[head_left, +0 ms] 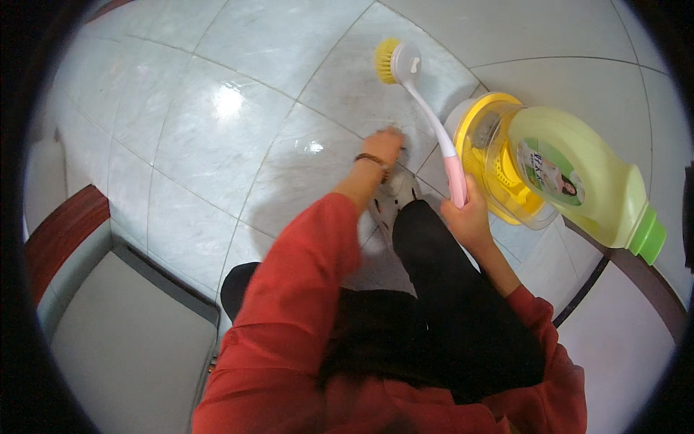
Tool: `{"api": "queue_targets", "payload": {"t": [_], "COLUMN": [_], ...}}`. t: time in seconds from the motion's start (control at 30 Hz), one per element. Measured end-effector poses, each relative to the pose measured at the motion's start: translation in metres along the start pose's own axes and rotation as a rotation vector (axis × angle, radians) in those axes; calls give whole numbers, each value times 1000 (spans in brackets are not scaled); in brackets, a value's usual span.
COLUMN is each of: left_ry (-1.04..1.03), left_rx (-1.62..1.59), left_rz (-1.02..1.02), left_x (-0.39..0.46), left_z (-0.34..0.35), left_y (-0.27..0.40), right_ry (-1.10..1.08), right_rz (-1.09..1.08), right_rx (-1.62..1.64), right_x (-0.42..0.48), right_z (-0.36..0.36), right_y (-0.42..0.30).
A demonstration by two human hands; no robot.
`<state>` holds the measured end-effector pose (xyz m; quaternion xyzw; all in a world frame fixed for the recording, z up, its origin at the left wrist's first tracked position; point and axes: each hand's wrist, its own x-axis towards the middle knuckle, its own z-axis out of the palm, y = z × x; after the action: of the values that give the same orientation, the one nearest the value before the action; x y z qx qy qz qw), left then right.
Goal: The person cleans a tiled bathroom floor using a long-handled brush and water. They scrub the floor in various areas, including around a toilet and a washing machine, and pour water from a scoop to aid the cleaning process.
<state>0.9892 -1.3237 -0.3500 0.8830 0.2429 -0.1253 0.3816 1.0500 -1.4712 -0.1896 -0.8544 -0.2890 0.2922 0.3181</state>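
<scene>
My right hand grips the pink lower handle of a long-handled scrub brush. The brush has a white neck and head, and its yellow bristles face left. Low over the tiles is my left hand, a beaded bracelet on its wrist. Motion blurs its fingers, so whether it holds anything is unclear. Just below that hand shows a white shoe with holes. Right of the brush are a yellow-rimmed plastic container with clear walls and a pale green plastic bottle with a green cap.
Glossy grey floor tiles reflect the light, with bright spots that may be wet. A grey panel with a dark edge stands at the lower left, near a reddish-brown border. A pale surface with a dark brown edge lies at the lower right.
</scene>
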Motion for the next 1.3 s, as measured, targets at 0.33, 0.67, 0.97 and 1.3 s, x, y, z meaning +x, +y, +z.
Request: {"api": "queue_targets", "payload": {"t": [0.33, 0.67, 0.97, 1.3], "left_ry": [276, 818, 1047, 864], "left_rx": [-800, -897, -1541, -1652], "left_rz": [-326, -783, -852, -1095], "left_x": [-165, -321, -327, -302], "left_z": [-192, -194, -199, -138], "left_y": [-70, -36, 63, 141], "right_ry": [-214, -528, -416, -542], "right_rz": [211, 177, 199, 407], "right_rx": [-21, -277, -495, -258], "right_x": [28, 47, 40, 43], "right_z": [51, 103, 118, 93], "right_y": [23, 35, 26, -41]}}
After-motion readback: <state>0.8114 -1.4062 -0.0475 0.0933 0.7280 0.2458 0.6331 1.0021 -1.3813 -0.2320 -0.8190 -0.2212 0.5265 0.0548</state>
